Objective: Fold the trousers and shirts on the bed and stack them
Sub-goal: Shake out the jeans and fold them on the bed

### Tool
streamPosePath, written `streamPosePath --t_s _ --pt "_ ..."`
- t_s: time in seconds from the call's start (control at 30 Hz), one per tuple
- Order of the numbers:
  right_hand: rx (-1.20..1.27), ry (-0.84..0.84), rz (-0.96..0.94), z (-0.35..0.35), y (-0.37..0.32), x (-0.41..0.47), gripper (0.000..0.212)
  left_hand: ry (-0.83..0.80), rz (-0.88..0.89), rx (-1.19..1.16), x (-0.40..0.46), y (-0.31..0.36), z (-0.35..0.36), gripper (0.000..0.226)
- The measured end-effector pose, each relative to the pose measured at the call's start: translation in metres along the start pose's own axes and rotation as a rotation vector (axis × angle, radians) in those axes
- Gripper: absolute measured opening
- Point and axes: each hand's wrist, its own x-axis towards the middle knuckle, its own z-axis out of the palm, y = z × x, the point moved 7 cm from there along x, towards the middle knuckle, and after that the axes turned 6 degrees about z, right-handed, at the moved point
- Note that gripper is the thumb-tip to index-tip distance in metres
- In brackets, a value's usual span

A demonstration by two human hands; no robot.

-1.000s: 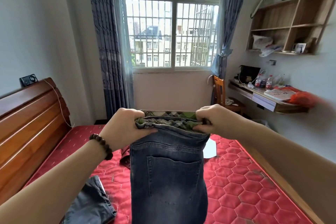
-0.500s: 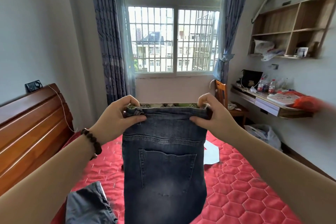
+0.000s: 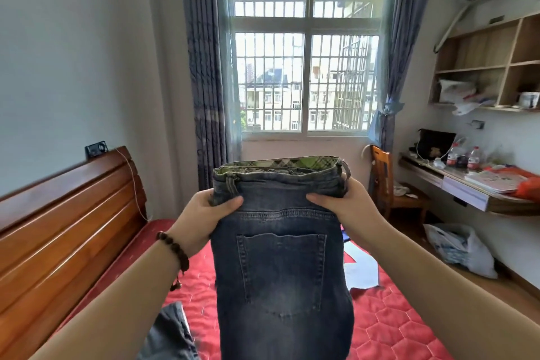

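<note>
At the near edge of the red quilted bed [image 3: 388, 327] I see a crumpled dark grey garment [image 3: 171, 333], cut off by the bottom of the view, so I cannot tell what kind it is. Above the bed I hold up a pair of faded blue denim trousers with a green plaid lining [image 3: 280, 266], back pocket facing me, legs hanging down out of frame. My left hand [image 3: 204, 213], with a brown bead bracelet [image 3: 174, 251] on its wrist, grips the waistband's left side, thumb pressed on the front. My right hand [image 3: 342, 202] grips the right side the same way; the fingers of both hands are hidden behind the cloth. Past the trousers a pale blue garment [image 3: 361, 270] lies on the bed, partly hidden. By the bed's far right side stand a white plastic bag [image 3: 464, 248] on the floor, its contents unclear, and a wooden chair [image 3: 391, 184].
</note>
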Motion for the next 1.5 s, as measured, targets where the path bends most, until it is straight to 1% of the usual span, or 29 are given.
streamPosePath --t_s 0.07,0.13,0.2,0.3,0.37,0.4,0.5,0.57,0.6,0.63,0.7,0.77,0.8,0.87,0.93,0.97,1.0,1.1,1.17,1.23,1.33,1.37,1.43,1.47,1.5 --pt "0.042 -0.003 0.038 -0.006 0.0 0.001 0.035 0.02 0.094 0.043 0.003 0.011 0.0 0.009" --pt "0.159 -0.005 0.059 -0.011 -0.003 0.004 0.038 0.024 0.161 -0.014 0.004 0.021 0.005 0.014" --pt "0.266 -0.008 0.103 -0.01 -0.003 0.005 0.037 -0.003 0.121 -0.09 0.003 0.017 0.015 0.021" --pt "0.257 -0.02 0.201 -0.005 0.008 0.003 0.025 -0.083 -0.048 -0.082 0.002 0.005 0.034 0.025" --pt "0.254 -0.04 0.229 -0.009 0.012 0.003 0.022 -0.072 -0.041 -0.093 0.006 0.009 0.035 0.021" --pt "0.263 -0.055 0.224 -0.013 0.012 0.004 0.025 -0.065 -0.028 -0.126 0.008 0.013 0.036 0.019" --pt "0.292 -0.133 0.199 -0.024 0.009 0.005 0.047 -0.068 -0.026 -0.204 0.013 0.024 0.043 0.017" --pt "0.27 -0.243 0.246 -0.021 0.019 -0.002 0.055 -0.039 -0.049 -0.21 0.018 0.029 0.045 0.015" --pt "0.218 -0.289 0.275 -0.018 0.024 -0.008 0.057 -0.019 -0.053 -0.207 0.021 0.032 0.045 0.014" --pt "0.152 -0.301 0.295 -0.017 0.028 -0.013 0.06 0.001 -0.054 -0.204 0.023 0.036 0.044 0.013" --pt "0.084 -0.239 0.294 -0.02 0.03 -0.015 0.062 0.035 -0.063 -0.198 0.026 0.042 0.041 0.013" --pt "0.145 -0.17 0.26 -0.026 0.026 -0.015 0.058 0.052 -0.061 -0.191 0.026 0.047 0.04 0.017" --pt "0.196 -0.161 0.25 -0.027 0.026 -0.016 0.052 0.057 -0.051 -0.184 0.026 0.05 0.041 0.02" --pt "0.234 -0.227 0.275 -0.025 0.032 -0.023 0.038 0.078 -0.034 -0.169 0.025 0.057 0.042 0.029" --pt "0.108 -0.359 0.338 -0.017 0.05 -0.038 0.033 0.118 -0.035 -0.161 0.021 0.063 0.038 0.038" --pt "0.025 -0.387 0.359 -0.016 0.061 -0.045 0.031 0.144 -0.039 -0.165 0.018 0.065 0.034 0.039" --pt "-0.026 -0.38 0.365 -0.018 0.07 -0.049 0.027 0.172 -0.047 -0.17 0.015 0.066 0.029 0.038" --pt "-0.004 -0.291 0.357 -0.025 0.085 -0.053 0.019 0.236 -0.075 -0.153 0.007 0.069 0.016 0.038" --pt "-0.085 -0.329 0.374 -0.023 0.094 -0.062 0.018 0.251 -0.074 -0.148 0.002 0.074 0.01 0.036" --pt "-0.207 -0.374 0.435 -0.02 0.108 -0.078 0.018 0.253 -0.073 -0.159 -0.004 0.08 0.006 0.03" --pt "-0.221 -0.42 0.481 -0.017 0.11 -0.101 0.015 0.259 -0.08 -0.165 -0.016 0.089 -0.01 0.026" --pt "-0.207 -0.47 0.487 -0.014 0.105 -0.107 0.018 0.242 -0.083 -0.171 -0.02 0.092 -0.015 0.026" --pt "-0.118 -0.657 0.513 0.001 0.09 -0.122 0.039 0.163 -0.099 -0.195 -0.029 0.1 -0.02 0.028" --pt "-0.03 -0.757 0.512 0.014 0.074 -0.129 0.048 0.115 -0.113 -0.201 -0.035 0.105 -0.021 0.03" --pt "0.075 -0.805 0.49 0.028 0.053 -0.132 0.058 0.073 -0.129 -0.204 -0.041 0.11 -0.021 0.033"
